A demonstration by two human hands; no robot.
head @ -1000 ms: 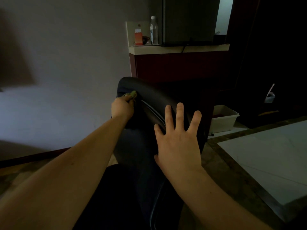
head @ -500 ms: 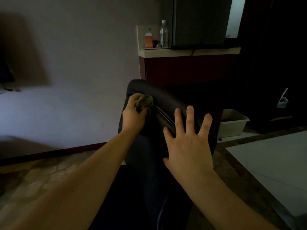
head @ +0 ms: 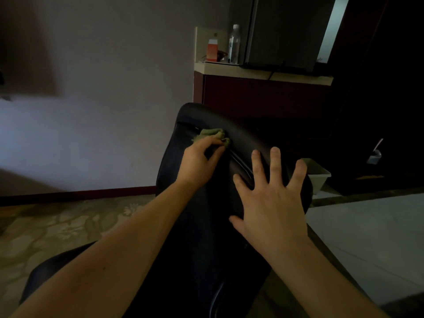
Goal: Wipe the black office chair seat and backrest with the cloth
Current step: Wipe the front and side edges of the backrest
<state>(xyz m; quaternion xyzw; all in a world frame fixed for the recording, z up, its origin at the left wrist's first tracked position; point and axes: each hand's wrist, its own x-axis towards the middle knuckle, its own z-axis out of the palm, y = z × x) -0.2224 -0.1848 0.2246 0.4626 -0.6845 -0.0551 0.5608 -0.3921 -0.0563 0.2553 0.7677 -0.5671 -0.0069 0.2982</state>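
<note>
The black office chair's backrest (head: 202, 120) rises in the middle of the view, with its seat (head: 68, 267) dark at the lower left. My left hand (head: 199, 160) grips a crumpled green cloth (head: 212, 134) and presses it against the upper part of the backrest. My right hand (head: 270, 198) lies flat on the backrest's right side with its fingers spread and straight, holding nothing.
A dark red counter (head: 263, 95) stands behind the chair, carrying a clear bottle (head: 234, 43) and an orange carton (head: 212, 50). A white bin (head: 317, 174) sits on the floor at the right. A pale slab (head: 367, 237) fills the lower right. A grey wall (head: 103, 88) is at the left.
My left hand has slid the cloth to the right along the top of the backrest. My right hand has stayed flat on the backrest. The view has shifted left.
</note>
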